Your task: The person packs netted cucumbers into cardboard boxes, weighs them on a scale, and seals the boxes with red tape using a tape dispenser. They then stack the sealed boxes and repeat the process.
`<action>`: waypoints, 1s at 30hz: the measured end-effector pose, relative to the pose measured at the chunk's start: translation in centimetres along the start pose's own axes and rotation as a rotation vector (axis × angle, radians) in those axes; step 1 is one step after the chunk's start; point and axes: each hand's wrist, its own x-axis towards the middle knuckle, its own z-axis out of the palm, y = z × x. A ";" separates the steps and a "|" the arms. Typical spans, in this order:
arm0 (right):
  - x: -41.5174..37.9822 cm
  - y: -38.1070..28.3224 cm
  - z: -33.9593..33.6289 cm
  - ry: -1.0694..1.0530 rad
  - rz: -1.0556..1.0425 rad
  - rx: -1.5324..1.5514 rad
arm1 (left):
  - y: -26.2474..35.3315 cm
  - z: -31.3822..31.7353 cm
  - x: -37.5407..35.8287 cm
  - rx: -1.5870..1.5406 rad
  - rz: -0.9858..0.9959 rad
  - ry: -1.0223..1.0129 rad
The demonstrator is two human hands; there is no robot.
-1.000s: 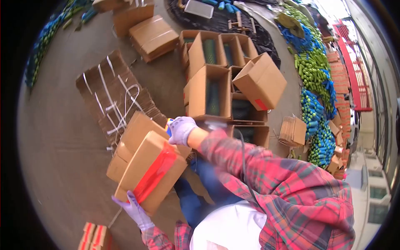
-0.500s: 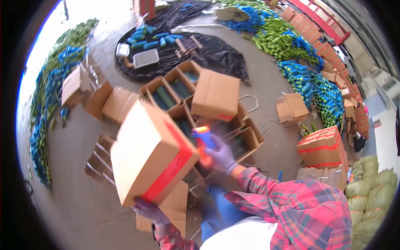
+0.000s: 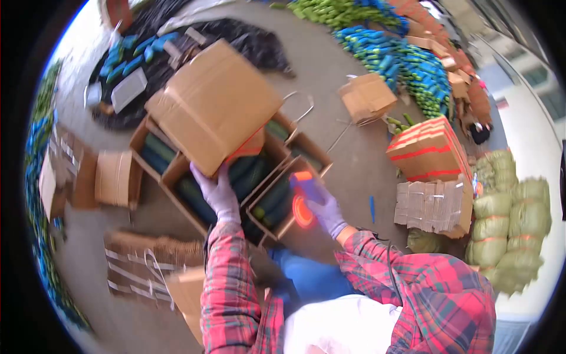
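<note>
My left hand, in a pale purple glove, grips the lower corner of a closed cardboard box. This box is tilted over several open cartons packed with long green vegetables. A strip of red shows along its lower right edge. In my right hand, gloved alike, is a blue and orange tape dispenser with a roll of red tape. It overlaps the right edge of the nearest open carton in this view and is blurred by motion.
Bundles of flattened cardboard lie on the floor at left. To the right stand a red-taped carton, strapped cardboard and green bales. Vegetables in blue wrapping are heaped behind. Black sheeting covers floor at the back.
The view has turned, shifting the surroundings leftward. My left hand has moved from under a large red-taped box at left to the corner of the box over the open cartons. The dispenser stays in my right hand.
</note>
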 end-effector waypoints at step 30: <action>-16.7 -3.6 30.4 -1.428 0.118 -0.330 | 16.1 -37.1 -48.5 1.179 -0.832 0.330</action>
